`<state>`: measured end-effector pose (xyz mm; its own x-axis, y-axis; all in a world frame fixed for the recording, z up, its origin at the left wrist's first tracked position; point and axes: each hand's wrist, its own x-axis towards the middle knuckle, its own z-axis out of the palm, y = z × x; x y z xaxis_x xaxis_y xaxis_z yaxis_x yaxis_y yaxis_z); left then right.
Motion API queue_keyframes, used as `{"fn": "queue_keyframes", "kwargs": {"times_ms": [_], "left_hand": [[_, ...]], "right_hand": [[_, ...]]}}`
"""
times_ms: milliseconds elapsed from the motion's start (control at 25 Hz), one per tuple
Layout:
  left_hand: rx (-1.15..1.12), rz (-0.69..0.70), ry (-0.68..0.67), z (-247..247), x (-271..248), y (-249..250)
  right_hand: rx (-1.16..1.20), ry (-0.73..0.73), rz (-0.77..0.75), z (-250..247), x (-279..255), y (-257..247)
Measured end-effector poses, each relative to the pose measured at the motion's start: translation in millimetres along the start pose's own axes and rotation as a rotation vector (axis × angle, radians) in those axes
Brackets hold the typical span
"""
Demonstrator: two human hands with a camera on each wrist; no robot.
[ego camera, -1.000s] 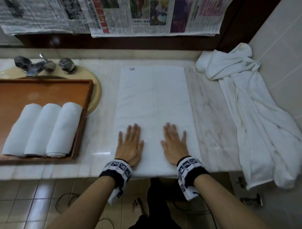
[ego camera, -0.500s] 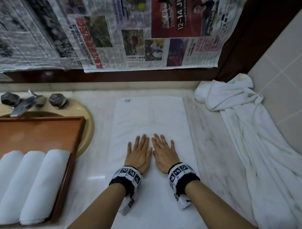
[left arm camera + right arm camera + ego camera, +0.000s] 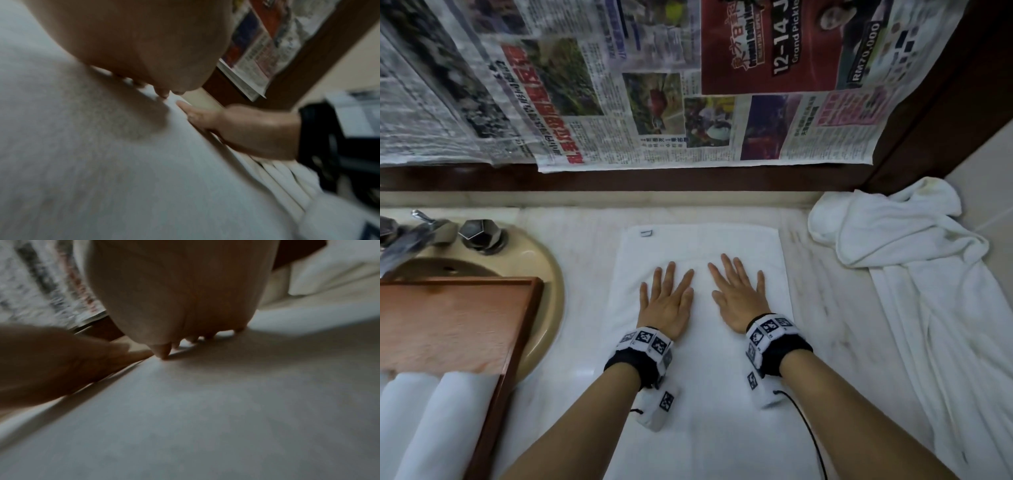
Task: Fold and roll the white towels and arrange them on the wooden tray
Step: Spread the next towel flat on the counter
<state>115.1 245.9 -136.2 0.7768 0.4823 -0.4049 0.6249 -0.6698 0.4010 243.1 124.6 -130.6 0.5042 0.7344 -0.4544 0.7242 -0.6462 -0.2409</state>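
A folded white towel (image 3: pixel 702 342) lies flat on the marble counter (image 3: pixel 585 308), its long side running away from the person; the left hand (image 3: pixel 666 301) and right hand (image 3: pixel 738 298) press palm-down on its far half, side by side with a small gap between them, fingers straight and slightly spread; to the left, a wooden tray (image 3: pixel 493 359) sits over the sink (image 3: pixel 544 274) and holds rolled towels (image 3: pixel 448 421) at its near end; a loose white towel (image 3: pixel 928 291) lies crumpled on the right.
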Motion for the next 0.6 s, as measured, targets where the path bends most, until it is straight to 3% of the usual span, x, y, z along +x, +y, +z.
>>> {"fn": "queue_keyframes", "kwargs": {"times_ms": [160, 320, 440, 600], "left_hand": [[0.037, -0.189, 0.106, -13.7, 1.6, -35.6], [0.065, -0.227, 0.079, -13.0, -10.8, -46.1], [0.025, -0.274, 0.094, -13.2, -3.3, -24.2], [0.022, 0.044, 0.007, -6.9, 18.1, 19.2]], "right_hand": [[0.050, -0.019, 0.123, -5.8, -2.8, 30.2], [0.039, -0.036, 0.117, -0.6, -11.9, 32.5], [0.023, -0.017, 0.078, -2.5, -8.1, 19.5], [-0.025, -0.010, -0.085, -5.8, 15.8, -2.2]]}}
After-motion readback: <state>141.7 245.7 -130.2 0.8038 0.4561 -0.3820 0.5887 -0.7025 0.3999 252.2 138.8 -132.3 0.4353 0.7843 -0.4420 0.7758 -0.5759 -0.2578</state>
